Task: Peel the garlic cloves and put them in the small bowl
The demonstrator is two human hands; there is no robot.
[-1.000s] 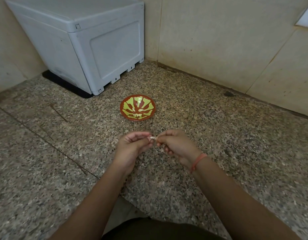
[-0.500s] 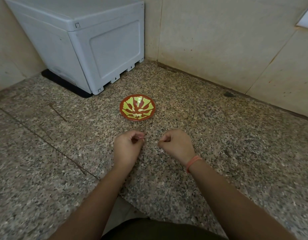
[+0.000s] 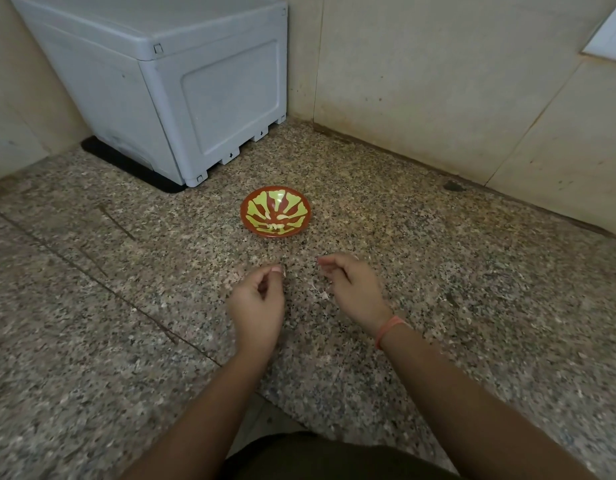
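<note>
The small bowl, red-brown with yellow-green petal marks, sits on the granite floor just beyond my hands, with a few pale garlic pieces at its near side. My left hand hovers in front of it, thumb and forefinger pinched together on a small pale garlic clove, which is mostly hidden. My right hand hangs a hand's width to the right. Its fingers are loosely curled and I see nothing in them. A thin scrap of garlic peel lies on the floor beside it.
A grey plastic box stands on a black mat in the back left corner. Beige walls close the back and the right. The speckled granite floor spreads all around the bowl, and a dark spot marks it near the right wall.
One second ago both hands pinched the clove together. They have since pulled apart, the clove has stayed with the left hand, and the right hand's fingers have loosened.
</note>
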